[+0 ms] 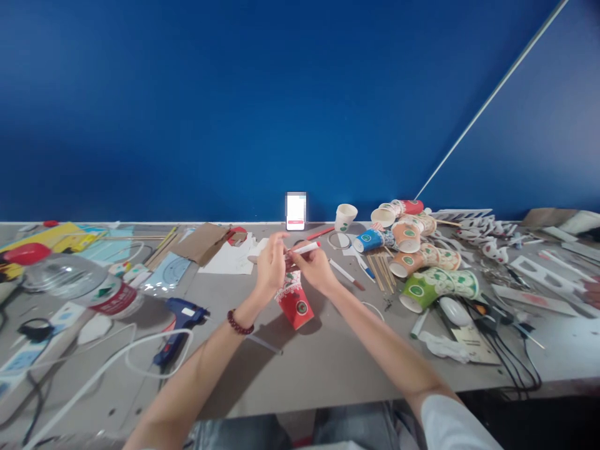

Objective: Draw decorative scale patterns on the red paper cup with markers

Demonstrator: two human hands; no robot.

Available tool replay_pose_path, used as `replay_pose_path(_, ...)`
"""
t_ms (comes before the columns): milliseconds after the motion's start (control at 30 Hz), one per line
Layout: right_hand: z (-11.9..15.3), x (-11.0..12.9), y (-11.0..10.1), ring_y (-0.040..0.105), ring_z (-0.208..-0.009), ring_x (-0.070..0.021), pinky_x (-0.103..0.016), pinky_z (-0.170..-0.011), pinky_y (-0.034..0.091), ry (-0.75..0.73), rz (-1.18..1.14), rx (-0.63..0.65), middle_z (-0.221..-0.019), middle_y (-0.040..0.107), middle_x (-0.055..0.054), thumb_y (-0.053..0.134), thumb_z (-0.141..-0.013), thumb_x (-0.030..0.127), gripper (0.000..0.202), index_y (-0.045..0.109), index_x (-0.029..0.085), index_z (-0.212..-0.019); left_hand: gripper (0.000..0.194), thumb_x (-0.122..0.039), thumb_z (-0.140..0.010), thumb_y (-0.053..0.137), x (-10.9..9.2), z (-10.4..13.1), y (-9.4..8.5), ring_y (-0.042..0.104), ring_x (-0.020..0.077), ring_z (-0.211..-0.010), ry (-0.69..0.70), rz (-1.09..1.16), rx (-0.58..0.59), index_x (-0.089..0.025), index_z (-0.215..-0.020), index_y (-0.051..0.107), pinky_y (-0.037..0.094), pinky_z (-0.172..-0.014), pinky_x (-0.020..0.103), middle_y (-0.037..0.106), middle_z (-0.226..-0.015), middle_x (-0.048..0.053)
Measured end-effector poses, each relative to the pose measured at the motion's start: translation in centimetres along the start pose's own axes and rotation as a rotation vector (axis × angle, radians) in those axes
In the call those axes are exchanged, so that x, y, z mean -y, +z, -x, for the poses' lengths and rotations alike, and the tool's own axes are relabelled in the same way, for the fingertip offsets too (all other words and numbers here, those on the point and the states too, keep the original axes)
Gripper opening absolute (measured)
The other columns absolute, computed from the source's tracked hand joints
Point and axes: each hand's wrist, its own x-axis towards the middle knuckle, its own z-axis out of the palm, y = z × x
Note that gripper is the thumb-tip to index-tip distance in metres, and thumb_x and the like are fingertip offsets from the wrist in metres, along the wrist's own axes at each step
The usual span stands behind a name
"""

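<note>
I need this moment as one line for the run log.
left hand: near red paper cup, hold unclear | right hand: holding white marker | beyond: lit phone | left side: blue glue gun

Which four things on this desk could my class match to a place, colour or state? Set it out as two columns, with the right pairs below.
Column one
1. Marker
2. Phone
3. Glue gun
4. Paper cup just below the hands

Column two
A. Upright in front of the blue wall
B. Mostly red, with a white pattern
C. Held in the fingers of the right hand
D. Mostly blue, lying on the table

Right pairs: 1-C, 2-A, 3-D, 4-B
</note>
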Motion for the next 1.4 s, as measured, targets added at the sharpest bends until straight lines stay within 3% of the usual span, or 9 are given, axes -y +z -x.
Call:
replay_pose_path(200,-1.2,1.3,-2.3,0.065,-0.056,-0.0163,-0.028,-0.056,0.055,0.028,0.295,0.007,-0.063,0.068,-0.004,0.065,-0.073,0.056,0.04,0.059,0.016,-0.074,0.029,-0.032,-0.092,0.034,0.7,-0.6,0.0,0.052,0.0135,-0.065,0.14,-0.043,0.124,-0.019,-0.102,0.058,0.042,-0.062,0.025,0.056,-0.074,0.001)
replay_pose_path(367,-2.6,2.5,-5.7,0.066,-0.066,-0.0178,-0.028,-0.06,0.053,0.103,0.393,-0.047,-0.075,0.07,-0.004,0.049,-0.085,0.052,0.033,0.055,0.019,-0.083,0.023,-0.028,-0.086,0.044,2.4,-2.1,-0.6,0.054,0.0143,-0.069,0.083,-0.073,0.11,-0.019,-0.104,0.055,0.044,-0.064,0.026,0.054,-0.075,0.0)
replay_pose_path(467,-3.0,3.0,-7.9,0.066,-0.069,-0.0183,-0.027,-0.064,0.049,0.142,0.867,-0.117,-0.077,0.069,-0.005,0.042,-0.09,0.046,0.03,0.055,0.019,-0.09,0.022,-0.024,-0.082,0.047,2.8,-2.6,-1.0,0.056,0.0146,-0.072,0.078,-0.166,0.099,-0.019,-0.102,0.056,0.045,-0.068,0.028,0.058,-0.082,0.002)
replay_pose_path(533,-3.2,3.1,-9.3,0.065,-0.083,-0.0228,-0.029,-0.072,0.046,0.156,1.249,-0.145,-0.086,0.07,-0.01,0.044,-0.09,0.043,0.029,0.056,0.017,-0.09,0.021,-0.024,-0.082,0.048,2.9,-2.6,-1.2,0.056,0.0152,-0.074,0.085,-0.223,0.098,-0.019,-0.1,0.057,0.045,-0.07,0.028,0.059,-0.084,0.002)
replay_pose_path(667,-3.4,2.7,-11.4,0.062,-0.1,-0.0273,-0.032,-0.08,0.043,0.295,1.595,0.038,-0.104,0.068,-0.014,0.041,-0.092,0.038,0.029,0.056,0.016,-0.103,0.023,-0.028,-0.081,0.052,3.0,-2.5,-1.3,0.055,0.0146,-0.07,0.047,-0.366,0.146,-0.02,-0.102,0.057,0.045,-0.07,0.029,0.06,-0.087,0.002)
replay_pose_path(767,-3.6,1.9,-12.4,0.06,-0.106,-0.0305,-0.034,-0.081,0.043,0.375,1.634,0.059,-0.109,0.066,-0.018,0.051,-0.087,0.031,0.024,0.059,0.014,-0.103,0.03,-0.034,-0.079,0.056,3.2,-2.4,-1.3,0.054,0.0147,-0.068,0.022,-0.505,0.167,-0.02,-0.105,0.056,0.044,-0.067,0.03,0.058,-0.091,0.004)
replay_pose_path(933,-3.9,0.7,-13.1,0.06,-0.107,-0.0299,-0.033,-0.08,0.044,0.44,1.635,0.087,-0.114,0.064,-0.018,0.064,-0.078,0.027,0.039,0.056,0.015,-0.114,0.037,-0.042,-0.078,0.056,3.5,-2.5,-1.3,0.058,0.0181,-0.08,-0.033,-0.596,0.2,-0.021,-0.108,0.055,0.044,-0.071,0.031,0.056,-0.097,0.005)
replay_pose_path(1300,-3.7,0.6,-13.0,0.059,-0.109,-0.0269,-0.031,-0.083,0.045,0.465,1.605,0.112,-0.119,0.062,-0.014,0.063,-0.079,0.024,0.038,0.055,0.017,-0.115,0.064,-0.053,-0.077,0.053,3.0,-2.8,-2.0,0.06,0.0256,-0.1,-0.203,-0.64,0.509,-0.02,-0.131,0.042,0.043,-0.079,0.031,0.06,-0.119,0.012)
replay_pose_path(1400,-3.5,1.3,-12.4,0.059,-0.11,-0.0269,-0.032,-0.083,0.046,0.468,1.622,0.108,-0.119,0.062,-0.015,0.056,-0.084,0.032,0.034,0.056,0.017,-0.114,0.064,-0.057,-0.078,0.05,3.2,-2.7,-2.1,0.062,0.027,-0.098,-0.213,-0.63,0.522,-0.022,-0.131,0.043,0.043,-0.076,0.031,0.062,-0.116,0.011)
